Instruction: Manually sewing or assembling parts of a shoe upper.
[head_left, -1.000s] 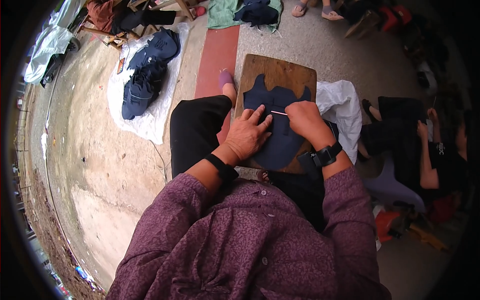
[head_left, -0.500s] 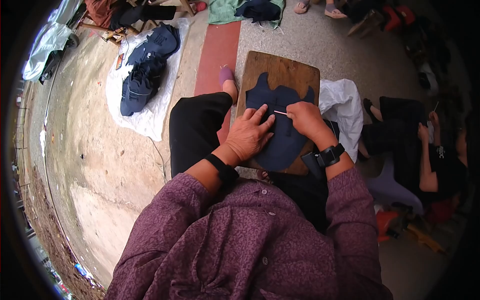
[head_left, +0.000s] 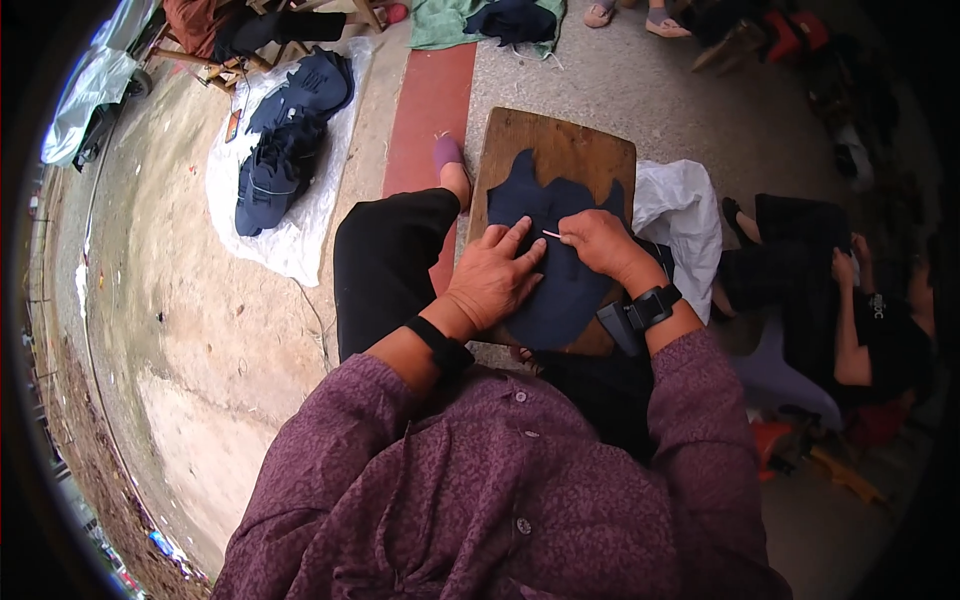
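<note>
A dark navy fabric piece (head_left: 555,300) with pointed upper corners lies on a brown wooden board (head_left: 560,130) in front of me. My left hand (head_left: 495,272) rests on the fabric's left side, fingers stretched out and flat, holding nothing. On the other side, my right hand (head_left: 600,245) is closed in a pinch around a thin pale stick (head_left: 551,234). The stick's tip points left, close to my left fingertips and over the fabric. Whether it touches the cloth I cannot tell. My right fingers hide its other end.
White cloth (head_left: 678,210) bunches against the board's right side. Dark fabric pieces (head_left: 275,175) are heaped on a white sheet (head_left: 300,250) at left. A green cloth (head_left: 435,25) lies far ahead. Another person (head_left: 870,320) sits at right, near a purple stool (head_left: 785,375).
My right hand has shifted slightly left with the stick, and less of the stick shows. The left hand stays flat on the fabric. The whole view has moved a little.
</note>
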